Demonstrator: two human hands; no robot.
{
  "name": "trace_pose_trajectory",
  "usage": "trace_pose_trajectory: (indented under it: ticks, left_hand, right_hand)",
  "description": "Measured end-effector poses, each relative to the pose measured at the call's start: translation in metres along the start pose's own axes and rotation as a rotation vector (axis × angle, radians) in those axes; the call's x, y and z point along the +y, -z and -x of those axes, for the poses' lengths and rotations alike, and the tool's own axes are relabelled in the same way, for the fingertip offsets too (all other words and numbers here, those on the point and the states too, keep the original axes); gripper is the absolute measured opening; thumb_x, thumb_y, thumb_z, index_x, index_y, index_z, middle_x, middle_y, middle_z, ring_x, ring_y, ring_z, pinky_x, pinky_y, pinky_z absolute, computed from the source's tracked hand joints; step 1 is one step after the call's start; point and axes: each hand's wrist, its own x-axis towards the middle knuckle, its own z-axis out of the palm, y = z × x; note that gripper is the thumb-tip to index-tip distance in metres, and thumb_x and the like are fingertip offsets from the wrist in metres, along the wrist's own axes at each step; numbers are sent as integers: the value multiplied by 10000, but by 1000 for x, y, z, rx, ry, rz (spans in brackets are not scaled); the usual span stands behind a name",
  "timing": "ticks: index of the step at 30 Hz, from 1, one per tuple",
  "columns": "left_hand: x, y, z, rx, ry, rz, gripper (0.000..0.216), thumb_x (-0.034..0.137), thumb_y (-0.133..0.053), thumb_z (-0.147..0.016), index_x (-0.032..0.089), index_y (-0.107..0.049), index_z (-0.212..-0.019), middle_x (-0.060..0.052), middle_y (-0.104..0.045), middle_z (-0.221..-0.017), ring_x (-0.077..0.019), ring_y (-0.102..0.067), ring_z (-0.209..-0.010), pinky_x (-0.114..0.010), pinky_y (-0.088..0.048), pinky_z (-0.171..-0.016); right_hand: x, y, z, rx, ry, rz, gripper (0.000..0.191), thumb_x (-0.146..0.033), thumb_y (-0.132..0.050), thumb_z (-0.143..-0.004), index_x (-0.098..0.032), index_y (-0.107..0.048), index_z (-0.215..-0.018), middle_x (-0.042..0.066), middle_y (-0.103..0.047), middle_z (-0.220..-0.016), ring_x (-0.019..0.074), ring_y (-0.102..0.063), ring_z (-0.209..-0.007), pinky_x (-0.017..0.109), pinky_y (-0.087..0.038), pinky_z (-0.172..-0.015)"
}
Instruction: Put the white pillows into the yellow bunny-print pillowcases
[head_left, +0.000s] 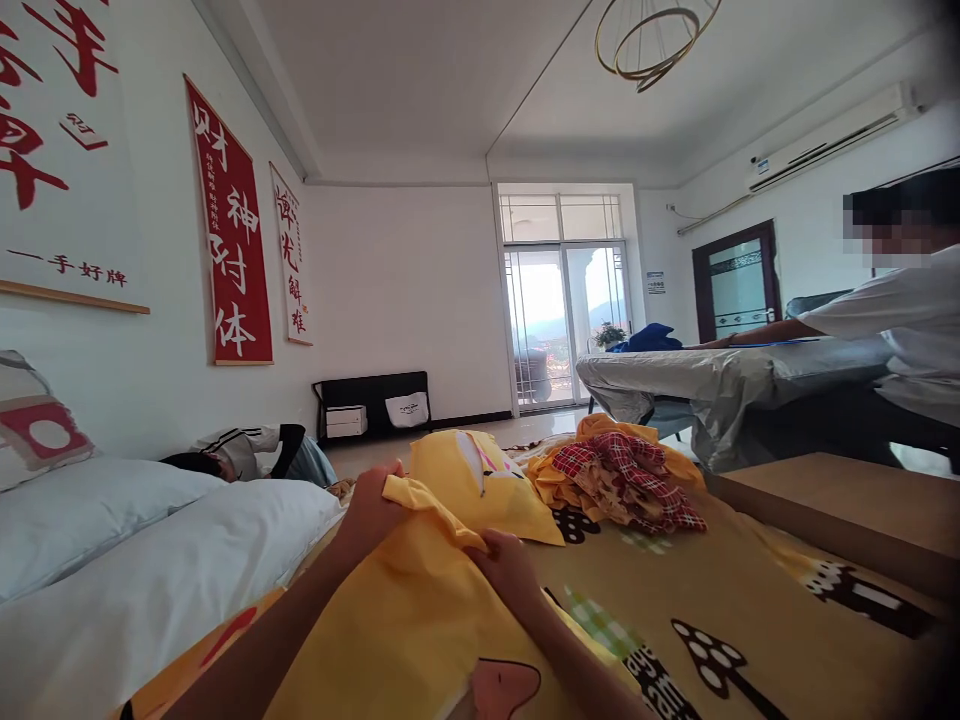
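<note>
A yellow cloth [420, 620] with a cartoon print lies over the bed in front of me. My left hand [371, 510] grips its upper edge, bunching the fabric. My right hand [510, 570] pinches a fold of the same yellow cloth a little lower and to the right. A raised yellow part of the cloth [480, 480] stands just beyond both hands.
White pillows [135, 560] lie at the left. A heap of red plaid and yellow clothes [622, 475] sits further along the patterned bedsheet [750, 620]. A wooden board [847, 510] is at the right. Another person [900, 320] leans over a grey-covered table [720, 380]; someone lies at the far left [247, 455].
</note>
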Motion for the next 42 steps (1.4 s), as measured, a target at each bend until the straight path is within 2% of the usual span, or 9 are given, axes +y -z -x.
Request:
trace_pose_trajectory:
  ticks: [6, 15, 19, 23, 25, 28, 33, 38, 42]
  left_hand:
    - [-1, 3, -10, 42, -218, -337, 226, 98, -446, -691, 169, -615, -823, -80, -663, -868, -229, -567, -800, -395, -364, -837]
    - [26, 1, -51, 318, -3, 137, 289, 86, -408, -666, 200, -632, -808, 1, -658, -768, -168, -587, -747, -251, -397, -672]
    - [64, 49, -92, 533, -37, 84, 216, 104, -430, -709, 227, -582, -802, 40, -591, -685, -149, -541, -667, -233, -365, -613]
    - [98, 127, -131, 896, -251, -34, 218, 146, -460, -766, 248, -597, -902, 27, -626, -775, -165, -565, -722, -246, -383, -665]
    - [102, 155, -137, 1009, -316, -77, 234, 157, -464, -786, 246, -605, -950, 14, -645, -810, -170, -576, -735, -248, -390, -678]
    - [89, 168, -129, 985, -291, -183, 253, 192, -472, -813, 238, -614, -1017, 1, -654, -820, -174, -584, -731, -248, -386, -665]
    - [39, 141, -105, 777, -94, -325, 295, 244, -433, -855, 226, -606, -1094, -9, -626, -751, -189, -580, -717, -254, -353, -633]
    - [22, 71, -94, 475, -81, -59, 239, 228, -434, -806, 222, -609, -968, 8, -596, -701, -166, -550, -692, -244, -357, -627]
    - [47, 2, -101, 131, -199, 321, 172, 228, -418, -761, 190, -584, -787, 10, -594, -718, -143, -545, -686, -226, -391, -599]
  right_hand:
    - [31, 1, 6, -5, 76, 49, 516, -573, -410, -852, -177, -461, -526, -26, -418, -516, 113, -352, -552, 240, -223, -512]
    - [-6, 39, -14, 415, 248, 277, 500, -555, -277, -924, -223, -527, -647, 39, -560, -541, 154, -455, -489, 267, -263, -516]
    - [-69, 78, -62, 387, 256, 257, 470, -549, -311, -911, -226, -505, -631, -1, -494, -527, 147, -422, -518, 264, -257, -530]
    - [-127, 109, -97, -18, 374, 24, 415, -539, -365, -900, -208, -580, -775, -7, -585, -722, 149, -498, -685, 251, -356, -623]
    - [-138, 112, -102, -186, 406, 13, 373, -529, -434, -867, -198, -603, -828, -9, -600, -775, 156, -507, -734, 260, -375, -661]
    - [-129, 98, -93, -139, 387, 81, 390, -531, -452, -857, -191, -547, -690, -30, -519, -636, 137, -439, -641, 252, -326, -591]
    - [-72, 73, -50, 130, 290, 198, 382, -530, -414, -889, -218, -494, -684, -16, -533, -623, 151, -432, -626, 277, -309, -610]
    - [-39, 106, -38, -247, 105, 8, 331, -551, -607, -755, -234, -635, -844, 29, -640, -796, 199, -556, -757, 295, -406, -651]
    - [-66, 97, -64, -162, 109, -334, 606, -522, -707, -647, -275, -561, -1181, 60, -636, -1089, 213, -586, -924, 301, -456, -706]
